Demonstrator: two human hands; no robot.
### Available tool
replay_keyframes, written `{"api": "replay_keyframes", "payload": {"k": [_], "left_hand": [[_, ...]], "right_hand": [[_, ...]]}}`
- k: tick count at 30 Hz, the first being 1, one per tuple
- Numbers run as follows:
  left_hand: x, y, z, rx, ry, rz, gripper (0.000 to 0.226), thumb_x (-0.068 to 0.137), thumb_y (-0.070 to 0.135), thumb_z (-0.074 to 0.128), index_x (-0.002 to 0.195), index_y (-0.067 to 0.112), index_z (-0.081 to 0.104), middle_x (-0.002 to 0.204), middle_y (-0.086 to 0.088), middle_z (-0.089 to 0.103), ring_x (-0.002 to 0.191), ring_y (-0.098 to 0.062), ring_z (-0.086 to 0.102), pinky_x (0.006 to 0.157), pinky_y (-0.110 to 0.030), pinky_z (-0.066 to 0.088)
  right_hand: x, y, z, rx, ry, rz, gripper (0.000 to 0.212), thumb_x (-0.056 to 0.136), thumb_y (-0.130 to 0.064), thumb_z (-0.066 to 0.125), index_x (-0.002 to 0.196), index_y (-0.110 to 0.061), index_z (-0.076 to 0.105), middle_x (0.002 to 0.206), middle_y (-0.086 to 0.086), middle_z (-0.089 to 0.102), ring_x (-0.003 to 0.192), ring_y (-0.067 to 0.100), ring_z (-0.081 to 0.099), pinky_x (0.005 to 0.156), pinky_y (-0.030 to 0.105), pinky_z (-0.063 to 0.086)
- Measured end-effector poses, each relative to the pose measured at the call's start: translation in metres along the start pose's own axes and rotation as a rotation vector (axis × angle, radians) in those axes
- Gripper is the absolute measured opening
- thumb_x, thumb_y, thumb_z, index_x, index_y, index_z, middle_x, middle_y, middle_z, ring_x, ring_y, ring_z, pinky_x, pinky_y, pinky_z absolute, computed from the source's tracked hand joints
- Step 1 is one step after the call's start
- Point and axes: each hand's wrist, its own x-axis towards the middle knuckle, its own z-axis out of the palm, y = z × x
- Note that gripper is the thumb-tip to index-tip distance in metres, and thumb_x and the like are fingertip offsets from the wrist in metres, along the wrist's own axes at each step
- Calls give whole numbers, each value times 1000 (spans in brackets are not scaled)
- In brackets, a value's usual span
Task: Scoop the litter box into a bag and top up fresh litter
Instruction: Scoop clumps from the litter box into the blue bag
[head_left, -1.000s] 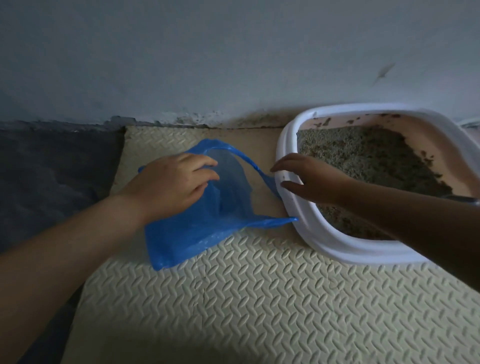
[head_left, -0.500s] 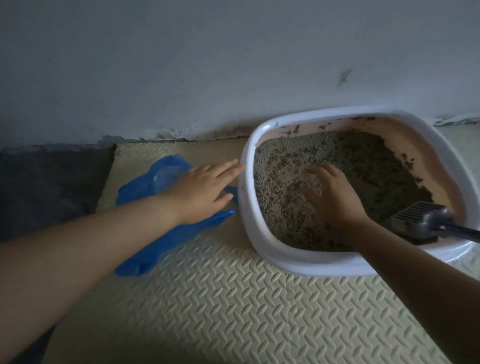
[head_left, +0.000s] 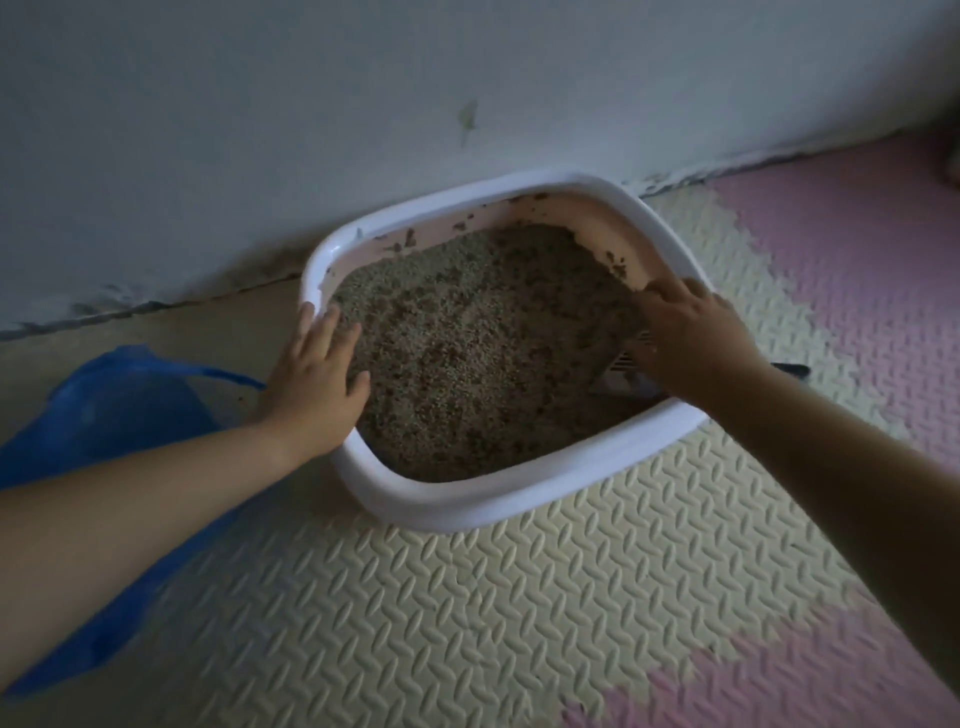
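We are laying our left hand (head_left: 317, 384) flat with fingers spread on the left rim of the box (head_left: 467, 506), the fingertips reaching over the edge toward the litter (head_left: 467, 353); this grip is holding nothing, only pressing on the rim. Our right hand (head_left: 691, 338) is reaching down at the right side of the box, fingers curled over the scoop (head_left: 626, 371), whose slotted grey head is lying against the right inner wall. We cannot tell whether this grip is closing on the scoop or only touching it, since the hand is hiding most of it. A dark handle end is sticking out past the rim, just right of our wrist.

The box is sitting on the floor mat (head_left: 467, 613) against the wall (head_left: 311, 130), its white rim surrounding a pinkish inner wall with dark specks stuck along the far side. The litter is filling the bottom, greyish with brown patches, heaped higher toward the far right corner.

The bag (head_left: 124, 405) is lying crumpled on the mat to the left of the box, blue and partly under our left forearm, one handle loop stretching toward the box. The mat is showing cream tiles near us and pink tiles to the right.
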Motion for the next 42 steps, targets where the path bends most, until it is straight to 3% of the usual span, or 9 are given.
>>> {"api": "replay_keyframes", "payload": {"k": [7,11,15,19,25,29,35,42], "left_hand": [[1,-7,5,-70,109,83,58,90,30,35,144,9,36,156,-15,18,145,-33,1,116,-50,13],[1,-12,9,-74,126,118,67,83,36,28,142,8,39,155,-17,22,145,-36,5,115,-51,15],[1,-13,8,-64,126,116,69,83,37,27,144,9,36,157,-14,19,146,-34,2,115,-50,14],[1,-10,8,-57,108,101,68,82,35,30,145,10,34,157,-14,16,146,-33,0,116,-47,11],[1,-11,8,-60,125,125,73,80,42,20,143,9,38,156,-16,21,145,-36,2,117,-48,10],[2,-12,10,-50,125,132,72,81,42,20,142,8,39,155,-17,23,145,-37,4,117,-50,12],[1,-12,10,-64,137,125,68,83,37,25,142,8,40,154,-18,24,145,-37,4,117,-50,12],[1,-12,11,-55,150,141,70,82,39,21,141,7,41,153,-19,27,144,-40,7,116,-51,14]], "right_hand": [[-17,7,-21,-161,-258,138,32,90,-28,52,119,-19,58,114,4,56,107,24,53,81,41,53],[-24,3,-18,-236,-355,136,41,88,-16,53,125,-34,52,107,-2,54,101,19,52,74,38,54],[-17,-3,-25,-286,-408,125,46,83,-16,61,126,-30,50,107,-1,55,98,19,55,74,36,55],[-4,-6,-34,-255,-304,84,47,79,-18,66,123,-24,51,102,-1,59,92,19,59,72,36,55],[5,0,-44,-106,-208,141,30,86,-20,57,115,-26,60,102,3,65,94,23,60,79,41,53],[9,12,-37,-167,-254,194,28,92,-18,50,117,-17,62,97,4,65,86,21,62,75,36,54],[10,26,-34,-100,-250,176,46,88,-47,57,122,-17,50,86,3,59,76,19,58,72,35,52],[15,37,-24,-276,-311,113,27,85,-35,62,109,-23,63,87,-3,58,82,15,56,68,28,47]]}}
